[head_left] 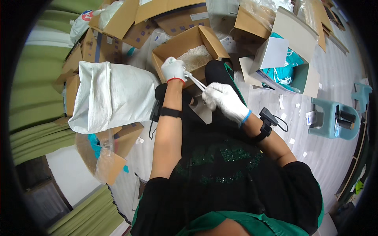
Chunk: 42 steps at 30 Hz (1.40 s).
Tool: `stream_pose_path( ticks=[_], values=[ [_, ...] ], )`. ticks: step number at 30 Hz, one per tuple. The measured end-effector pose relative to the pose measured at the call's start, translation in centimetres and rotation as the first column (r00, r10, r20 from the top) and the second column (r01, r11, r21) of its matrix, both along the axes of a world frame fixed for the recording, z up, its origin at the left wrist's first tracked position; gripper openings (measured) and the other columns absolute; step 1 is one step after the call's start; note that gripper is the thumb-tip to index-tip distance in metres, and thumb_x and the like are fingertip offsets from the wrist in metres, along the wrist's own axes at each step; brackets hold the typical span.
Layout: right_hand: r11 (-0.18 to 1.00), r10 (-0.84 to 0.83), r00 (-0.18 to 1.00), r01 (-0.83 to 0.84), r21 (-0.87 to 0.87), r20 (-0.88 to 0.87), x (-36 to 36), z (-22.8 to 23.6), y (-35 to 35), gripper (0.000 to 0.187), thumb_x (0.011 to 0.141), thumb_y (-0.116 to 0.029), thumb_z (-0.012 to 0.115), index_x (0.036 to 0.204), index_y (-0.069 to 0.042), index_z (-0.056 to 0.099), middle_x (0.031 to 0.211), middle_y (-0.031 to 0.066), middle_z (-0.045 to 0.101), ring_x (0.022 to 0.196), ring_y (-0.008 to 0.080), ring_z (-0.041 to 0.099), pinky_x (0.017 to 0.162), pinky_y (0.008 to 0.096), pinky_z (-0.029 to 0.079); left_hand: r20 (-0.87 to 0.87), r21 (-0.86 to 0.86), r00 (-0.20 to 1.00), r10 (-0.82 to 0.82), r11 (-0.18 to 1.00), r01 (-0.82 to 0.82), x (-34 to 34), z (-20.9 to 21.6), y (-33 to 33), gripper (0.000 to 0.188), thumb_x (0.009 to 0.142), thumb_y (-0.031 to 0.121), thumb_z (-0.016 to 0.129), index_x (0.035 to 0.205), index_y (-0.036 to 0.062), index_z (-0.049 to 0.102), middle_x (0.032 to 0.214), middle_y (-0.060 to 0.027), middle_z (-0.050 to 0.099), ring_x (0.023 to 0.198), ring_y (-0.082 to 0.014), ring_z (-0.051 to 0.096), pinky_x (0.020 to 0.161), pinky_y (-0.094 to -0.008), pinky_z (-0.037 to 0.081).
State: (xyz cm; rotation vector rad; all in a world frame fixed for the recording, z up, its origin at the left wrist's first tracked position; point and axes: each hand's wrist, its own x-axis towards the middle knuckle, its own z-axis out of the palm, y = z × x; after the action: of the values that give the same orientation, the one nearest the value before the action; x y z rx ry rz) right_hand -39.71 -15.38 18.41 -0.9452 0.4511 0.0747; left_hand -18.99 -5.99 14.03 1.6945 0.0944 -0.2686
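Note:
A doubled white cord (196, 82) runs taut between my two hands in front of my knees. My left hand (173, 70), in a white knit glove with a red cuff, is closed on its far end. The near end is pinched in the fingers of my right hand (226, 100), gloved in white with a blue cuff. Just beyond stands an open cardboard box (167, 50), with a pile of white stringy material (195, 57) inside. My left hand is over that box's near left side.
A large white woven sack (118, 94) lies to the left. On the right, an open white carton (269, 55) holds teal bundles (285, 72). Farther right is a blue-grey plastic stool (330, 110). More cardboard boxes (179, 21) stand behind, and paper scraps (291, 141) litter the floor.

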Motion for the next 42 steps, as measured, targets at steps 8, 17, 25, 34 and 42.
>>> stream_pose_path(
  ticks=[8,17,25,34,42],
  values=[
    [0.968,-0.138,0.987,0.118,0.220,0.078,3.5,-1.4,-1.1,0.016,0.097,-0.013,0.055,0.103,0.000,0.062,0.081,0.0055,0.062,0.063,0.0134,0.059,0.059,0.0249,0.050,-0.323,-0.576,0.925,-0.201,0.817,-0.024,-3.8,2.8,-1.1,0.018,0.082,0.002,0.071,0.085,0.0098,0.055,0.084,-0.0076,0.063,0.065,-0.0248,0.065,0.058,-0.0353,0.055],
    [0.898,-0.094,0.974,-0.006,0.440,0.205,3.5,-1.2,-1.4,0.032,0.097,-0.012,0.053,0.120,0.011,0.057,0.086,0.0113,0.062,0.070,0.0181,0.059,0.064,0.0273,0.051,-0.351,-0.576,0.931,-0.098,0.807,-0.132,-3.9,2.3,-1.0,0.025,0.082,0.003,0.072,0.081,0.0166,0.052,0.073,0.0006,0.056,0.051,-0.0132,0.050,0.045,-0.0281,0.039],
    [0.938,-0.069,0.994,0.037,0.346,0.082,3.7,-0.8,-1.5,0.024,0.098,-0.015,0.055,0.111,0.003,0.063,0.087,0.0068,0.063,0.063,0.0128,0.056,0.055,0.0246,0.048,-0.378,-0.523,0.926,0.009,0.823,-0.222,-4.5,2.9,-1.7,0.027,0.081,0.000,0.072,0.081,0.0167,0.051,0.075,-0.0001,0.058,0.048,-0.0127,0.047,0.042,-0.0277,0.037],
    [0.998,-0.037,0.999,0.036,0.043,0.013,2.2,-3.6,-2.6,0.027,0.099,-0.026,0.056,0.086,-0.005,0.065,0.062,-0.0030,0.049,0.045,0.0054,0.037,0.041,0.0216,0.030,-0.627,-0.737,0.671,-0.395,0.580,-0.347,-0.1,4.9,2.9,0.037,0.096,0.015,0.056,0.066,0.0174,0.034,0.050,0.0047,0.027,0.039,-0.0085,0.023,0.039,-0.0269,0.024],
    [0.993,-0.008,0.997,0.018,-0.118,0.082,5.7,-3.7,-1.8,0.047,0.103,-0.045,0.043,0.094,-0.005,0.067,0.061,-0.0040,0.047,0.046,0.0066,0.035,0.044,0.0226,0.029,-0.390,-0.904,0.505,-0.770,0.215,-0.370,-0.9,6.5,3.8,0.046,0.100,0.018,0.051,0.059,0.0170,0.030,0.052,0.0047,0.027,0.040,-0.0075,0.024,0.064,-0.0405,0.048]
  ],
)
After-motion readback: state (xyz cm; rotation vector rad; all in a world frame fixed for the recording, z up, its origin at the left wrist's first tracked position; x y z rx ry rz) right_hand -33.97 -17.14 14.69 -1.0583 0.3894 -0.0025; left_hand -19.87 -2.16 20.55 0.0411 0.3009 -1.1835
